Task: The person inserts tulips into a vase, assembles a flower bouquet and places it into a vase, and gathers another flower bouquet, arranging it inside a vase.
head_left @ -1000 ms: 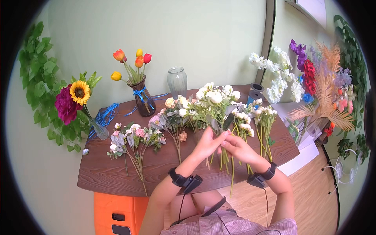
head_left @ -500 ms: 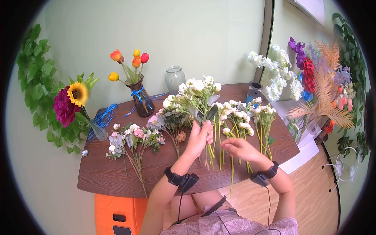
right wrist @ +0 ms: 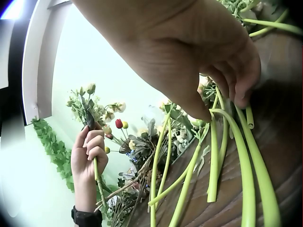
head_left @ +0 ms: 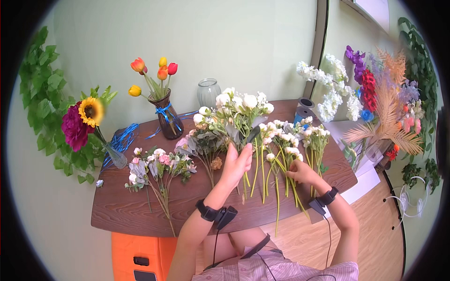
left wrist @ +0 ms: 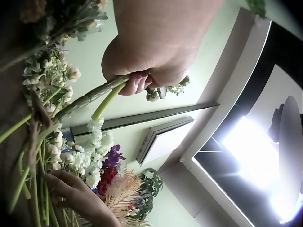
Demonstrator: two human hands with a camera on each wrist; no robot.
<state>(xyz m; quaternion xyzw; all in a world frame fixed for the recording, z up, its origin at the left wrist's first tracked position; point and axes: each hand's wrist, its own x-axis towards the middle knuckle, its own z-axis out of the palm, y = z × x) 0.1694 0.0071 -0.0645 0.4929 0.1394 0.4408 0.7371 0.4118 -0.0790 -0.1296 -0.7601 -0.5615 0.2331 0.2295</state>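
Observation:
My left hand (head_left: 240, 158) grips the green stems of a bunch of white flowers (head_left: 240, 108) and holds it upright over the brown table (head_left: 140, 210). In the left wrist view the fingers (left wrist: 138, 81) curl round those stems. My right hand (head_left: 294, 172) is down on the table to the right, among loose white flower stems (head_left: 287, 149). In the right wrist view its thumb and fingertips (right wrist: 226, 92) pinch one green stem (right wrist: 218, 142), with the left hand (right wrist: 90, 152) and its bunch farther back.
Pink flower stems (head_left: 160, 165) lie at the table's left. At the back stand a tulip vase (head_left: 165, 117), an empty glass vase (head_left: 208, 92), blue spools (head_left: 303, 112) and blue ribbon (head_left: 123, 138). A sunflower vase (head_left: 111, 152) is far left, mixed flowers (head_left: 375, 100) at right, an orange stool (head_left: 140, 256) below.
My right hand let go of the bunch and went down and right to the stems on the table. My left hand kept the bunch and shifted it slightly left.

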